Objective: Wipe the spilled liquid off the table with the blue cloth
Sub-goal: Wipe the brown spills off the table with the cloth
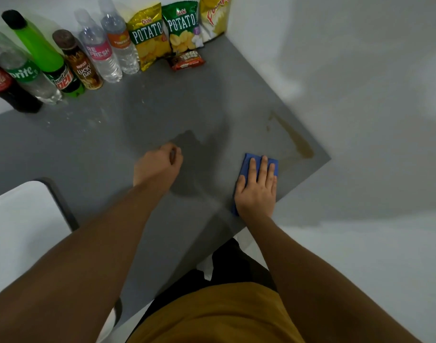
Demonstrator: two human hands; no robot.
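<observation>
A folded blue cloth (248,162) lies flat on the grey table (88,149) near its right edge. My right hand (257,188) presses down on the cloth with the fingers spread over it. A brownish streak of spilled liquid (295,138) runs along the right edge of the table, just beyond the cloth. My left hand (160,164) rests on the table in a loose fist to the left of the cloth, holding nothing that I can see.
Several drink bottles (71,60) stand in a row at the back left. Chip bags (162,33) and a small snack pack (186,61) lean against the wall behind. A white chair (21,229) stands at the left. The table's corner (328,158) is close to the cloth.
</observation>
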